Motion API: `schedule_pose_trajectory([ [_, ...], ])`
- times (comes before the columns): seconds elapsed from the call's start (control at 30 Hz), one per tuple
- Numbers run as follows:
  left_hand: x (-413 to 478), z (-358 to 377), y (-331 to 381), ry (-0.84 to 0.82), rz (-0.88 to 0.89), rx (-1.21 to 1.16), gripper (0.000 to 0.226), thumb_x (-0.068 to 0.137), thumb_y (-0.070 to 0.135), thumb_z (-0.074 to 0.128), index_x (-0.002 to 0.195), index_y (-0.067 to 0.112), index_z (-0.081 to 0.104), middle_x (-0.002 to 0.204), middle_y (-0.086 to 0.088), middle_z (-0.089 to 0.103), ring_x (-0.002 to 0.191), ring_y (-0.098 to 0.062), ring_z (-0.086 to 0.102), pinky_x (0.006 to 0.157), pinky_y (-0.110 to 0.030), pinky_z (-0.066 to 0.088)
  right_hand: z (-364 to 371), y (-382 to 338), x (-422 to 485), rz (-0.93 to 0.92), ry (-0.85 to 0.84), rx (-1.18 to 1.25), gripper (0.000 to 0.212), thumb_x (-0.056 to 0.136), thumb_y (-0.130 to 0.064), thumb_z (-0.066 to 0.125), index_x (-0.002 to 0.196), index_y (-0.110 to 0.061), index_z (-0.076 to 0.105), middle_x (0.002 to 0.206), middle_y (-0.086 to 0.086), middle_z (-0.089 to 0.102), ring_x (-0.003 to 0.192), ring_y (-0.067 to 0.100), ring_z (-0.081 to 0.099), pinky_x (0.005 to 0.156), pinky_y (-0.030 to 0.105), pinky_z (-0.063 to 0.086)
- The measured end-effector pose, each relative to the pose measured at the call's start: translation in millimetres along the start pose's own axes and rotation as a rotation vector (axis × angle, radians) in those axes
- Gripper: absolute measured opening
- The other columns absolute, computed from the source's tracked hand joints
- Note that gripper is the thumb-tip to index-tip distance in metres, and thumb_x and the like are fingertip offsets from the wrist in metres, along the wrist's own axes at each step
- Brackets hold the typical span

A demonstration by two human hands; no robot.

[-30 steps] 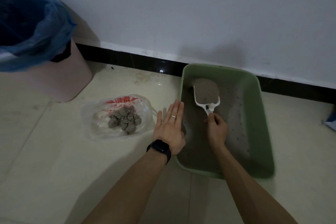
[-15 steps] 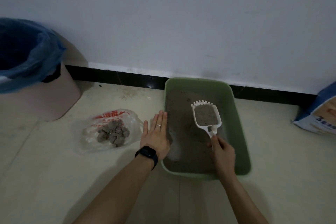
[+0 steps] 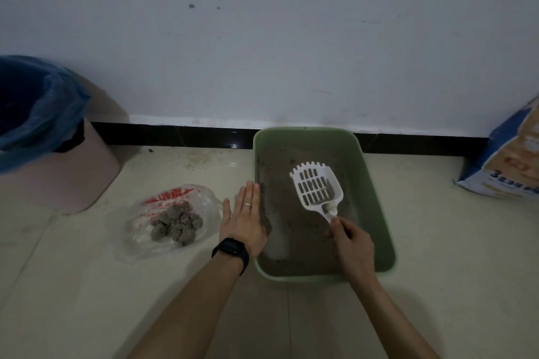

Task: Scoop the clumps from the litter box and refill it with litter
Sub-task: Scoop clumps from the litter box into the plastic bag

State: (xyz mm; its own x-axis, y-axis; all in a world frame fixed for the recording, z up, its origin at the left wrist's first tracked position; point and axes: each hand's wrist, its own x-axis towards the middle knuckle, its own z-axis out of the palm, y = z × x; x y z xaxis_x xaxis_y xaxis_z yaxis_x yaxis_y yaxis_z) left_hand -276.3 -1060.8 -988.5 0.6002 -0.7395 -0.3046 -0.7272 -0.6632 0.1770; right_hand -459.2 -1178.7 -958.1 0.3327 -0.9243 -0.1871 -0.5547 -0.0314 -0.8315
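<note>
A green litter box (image 3: 376, 198) holding a thin layer of grey litter stands on the floor by the wall. My right hand (image 3: 351, 245) grips the handle of a white slotted scoop (image 3: 316, 185), held above the litter with its slots bare. My left hand (image 3: 243, 218) rests flat, fingers straight, against the box's left rim. Left of it lies a clear plastic bag (image 3: 166, 217) with a pile of grey clumps (image 3: 176, 223) on it. A blue and white litter bag (image 3: 509, 160) leans at the far right.
A pink bin (image 3: 58, 172) lined with a blue bag stands at the left against the wall. A black skirting strip (image 3: 175, 135) runs along the wall base. Pale floor tiles spread in front of the box.
The scoop held grey litter before; now its slots show bare. The scoop stays above the box. The view has pulled back, bringing the litter bag at the right into sight.
</note>
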Motion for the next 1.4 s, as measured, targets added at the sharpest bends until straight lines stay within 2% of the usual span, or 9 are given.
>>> schedule_pose_trajectory([
  [0.17,2.9,-0.9,-3.7,0.011,0.018,-0.017,0.081,0.096,0.027,0.031,0.148,0.016,-0.030,0.154,0.002,-0.036,0.145,-0.015,-0.025,0.118,-0.047,-0.012,-4.4,2.8,-1.7,0.029,-0.014,-0.022,0.033,0.097,-0.030,0.055,0.068,-0.017,0.067,0.055,-0.003,0.061,0.055,0.017,0.055,0.058,0.030,0.040],
  [0.33,10.7,-5.5,-8.4,0.010,0.035,-0.007,0.082,0.095,0.027,0.032,0.148,0.017,-0.030,0.153,0.004,-0.036,0.146,-0.015,-0.024,0.119,-0.048,-0.010,-6.7,-2.2,-6.9,0.019,-0.020,-0.080,0.029,0.098,-0.028,0.053,0.076,-0.017,0.069,0.068,-0.003,0.066,0.059,0.012,0.055,0.057,0.026,0.039],
  [0.63,9.8,-8.9,-7.3,-0.004,0.038,-0.008,0.085,0.094,0.029,0.035,0.149,0.016,-0.028,0.155,0.002,-0.033,0.147,-0.016,-0.022,0.120,-0.048,-0.008,-11.2,-3.4,-13.0,0.036,-0.020,-0.091,0.030,0.098,-0.028,0.053,0.074,-0.017,0.068,0.068,-0.004,0.066,0.058,0.013,0.055,0.057,0.027,0.038],
  [0.77,7.2,-15.9,-16.0,-0.035,0.098,0.034,0.079,0.098,0.039,0.030,0.151,0.019,-0.024,0.156,0.003,-0.030,0.148,-0.016,-0.019,0.118,-0.046,-0.010,-11.2,-6.7,-13.9,0.032,-0.029,-0.088,0.032,0.098,-0.029,0.053,0.071,-0.018,0.066,0.062,-0.003,0.063,0.055,0.013,0.053,0.054,0.027,0.038],
  [0.87,2.2,-28.7,-35.2,-0.034,0.172,0.082,0.072,0.100,0.052,0.020,0.154,0.022,-0.017,0.160,0.006,-0.020,0.149,-0.014,-0.014,0.120,-0.045,-0.008,-8.5,-17.5,-15.6,0.010,-0.086,-0.107,0.029,0.098,-0.032,0.052,0.076,-0.022,0.068,0.069,-0.005,0.066,0.058,0.012,0.055,0.056,0.027,0.040],
  [0.97,-6.2,-49.7,-75.6,-0.026,0.147,0.118,0.067,0.101,0.049,0.021,0.155,0.025,-0.011,0.163,0.004,-0.012,0.149,-0.015,-0.010,0.121,-0.045,-0.005,2.9,-40.5,-20.7,-0.080,-0.191,-0.148,0.021,0.098,-0.032,0.052,0.085,-0.028,0.067,0.077,-0.008,0.068,0.068,0.010,0.060,0.060,0.026,0.044],
  [1.1,-23.9,-71.9,-157.5,-0.014,-0.092,0.142,0.073,0.098,0.041,0.036,0.156,0.022,-0.003,0.164,0.000,-0.007,0.150,-0.019,-0.008,0.121,-0.045,-0.004,37.6,-82.8,-32.4,-0.208,-0.366,-0.203,0.013,0.096,-0.036,0.054,0.097,-0.037,0.067,0.082,-0.017,0.069,0.073,-0.001,0.062,0.061,0.022,0.045],
  [1.23,-47.8,-69.8,-229.4,-0.049,-0.248,0.149,0.081,0.094,0.047,0.041,0.156,0.021,-0.003,0.164,-0.002,-0.009,0.150,-0.021,-0.008,0.121,-0.046,-0.001,85.8,-109.2,-41.8,-0.378,-0.474,-0.343,0.024,0.095,-0.045,0.048,0.104,-0.034,0.067,0.091,-0.016,0.072,0.078,0.003,0.066,0.071,0.033,0.055],
  [1.4,-64.2,-50.5,-267.4,-0.099,-0.349,0.070,0.091,0.091,0.055,0.047,0.156,0.023,-0.007,0.163,0.000,-0.013,0.150,-0.022,-0.007,0.121,-0.047,0.001,143.9,-122.1,-45.3,-0.812,-0.545,-0.996,0.038,0.096,-0.033,0.041,0.133,-0.039,0.048,0.119,-0.007,0.065,0.100,0.026,0.065,0.079,0.035,0.051],
])
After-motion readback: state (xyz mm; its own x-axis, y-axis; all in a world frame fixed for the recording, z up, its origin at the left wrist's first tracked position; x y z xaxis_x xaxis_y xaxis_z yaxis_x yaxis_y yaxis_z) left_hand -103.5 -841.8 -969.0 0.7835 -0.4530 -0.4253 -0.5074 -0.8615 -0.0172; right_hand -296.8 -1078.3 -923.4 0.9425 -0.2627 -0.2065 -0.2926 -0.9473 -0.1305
